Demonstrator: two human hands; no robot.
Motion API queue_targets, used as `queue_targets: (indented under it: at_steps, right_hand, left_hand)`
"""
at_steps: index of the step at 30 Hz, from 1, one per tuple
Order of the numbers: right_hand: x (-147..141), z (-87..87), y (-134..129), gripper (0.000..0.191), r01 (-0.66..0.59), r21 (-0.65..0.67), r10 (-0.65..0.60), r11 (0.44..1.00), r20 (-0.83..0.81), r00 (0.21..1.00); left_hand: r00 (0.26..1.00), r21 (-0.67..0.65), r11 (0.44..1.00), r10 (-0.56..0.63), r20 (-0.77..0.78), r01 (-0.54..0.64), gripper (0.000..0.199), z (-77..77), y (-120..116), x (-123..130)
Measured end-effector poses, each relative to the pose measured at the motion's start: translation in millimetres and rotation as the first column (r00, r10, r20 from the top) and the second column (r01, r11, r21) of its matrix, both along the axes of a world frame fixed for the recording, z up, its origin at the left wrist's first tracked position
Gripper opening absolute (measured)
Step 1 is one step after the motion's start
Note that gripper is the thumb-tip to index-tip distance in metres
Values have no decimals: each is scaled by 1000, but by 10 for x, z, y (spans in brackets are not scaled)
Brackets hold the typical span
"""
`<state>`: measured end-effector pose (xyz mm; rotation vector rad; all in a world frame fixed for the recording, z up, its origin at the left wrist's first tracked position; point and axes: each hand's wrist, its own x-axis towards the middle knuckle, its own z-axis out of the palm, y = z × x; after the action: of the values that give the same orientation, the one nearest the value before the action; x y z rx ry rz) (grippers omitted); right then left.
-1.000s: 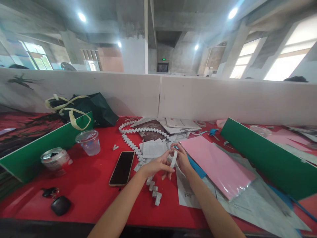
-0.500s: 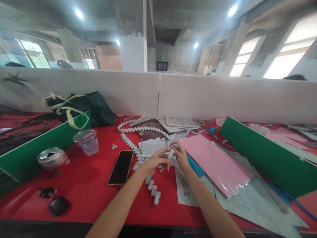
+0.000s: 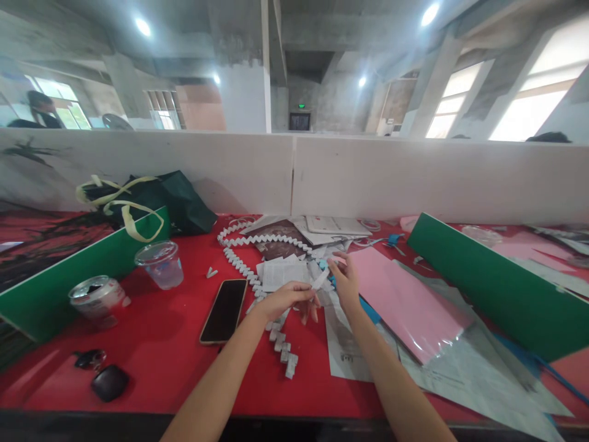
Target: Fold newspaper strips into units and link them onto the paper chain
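My left hand (image 3: 292, 298) pinches a narrow folded paper strip (image 3: 321, 279) between thumb and fingers, above the middle of the table. To its right is my right hand (image 3: 346, 279), fingers bent and apart around the strip's far end. Whether its fingertips touch the strip I cannot tell. Beneath and beyond the hands runs a zigzag chain of folded white paper (image 3: 239, 264). Its near end (image 3: 289, 365) lies on the red tabletop below my left wrist, and part of it is hidden by that hand. A stack of printed paper pieces (image 3: 283, 273) rests behind the left hand.
A phone (image 3: 224, 311), a plastic cup (image 3: 161, 264), a can (image 3: 99, 298) and a dark key case (image 3: 109, 382) stand or lie at left. Pink sheets (image 3: 405, 301) cover papers at right. Green dividers (image 3: 497, 285) flank the space.
The folded paper between my hands now shows as a longer, slanted strip. My right hand has moved slightly right and its fingers have spread. A person's head has appeared at far left.
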<state>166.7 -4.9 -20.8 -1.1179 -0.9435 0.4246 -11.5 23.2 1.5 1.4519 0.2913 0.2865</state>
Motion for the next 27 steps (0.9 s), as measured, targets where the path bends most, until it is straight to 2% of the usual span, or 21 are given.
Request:
queue_targets:
  at_steps: [6, 10, 16, 20, 27]
  right_hand:
    - [106, 22, -10, 28, 102, 38, -105, 994, 60, 993]
    - [41, 31, -27, 26, 75, 26, -77, 997, 137, 988]
    - [-121, 7, -38, 24, 7, -21, -1, 1000, 272, 962]
    - [-168, 2, -47, 21, -18, -23, 24, 1000, 303, 953]
    - [-160, 21, -60, 21, -60, -66, 73, 996, 218, 973]
  left_hand:
    - [992, 40, 998, 61, -109, -57, 40, -38, 26, 21]
    - [980, 65, 982, 185, -73, -180, 35, -74, 44, 57]
    - [951, 1, 952, 307, -30, -307, 35, -114, 80, 79]
    - [965, 49, 964, 262, -16, -261, 33, -131, 79, 86]
    - [971, 67, 968, 240, 15, -240, 34, -101, 55, 100]
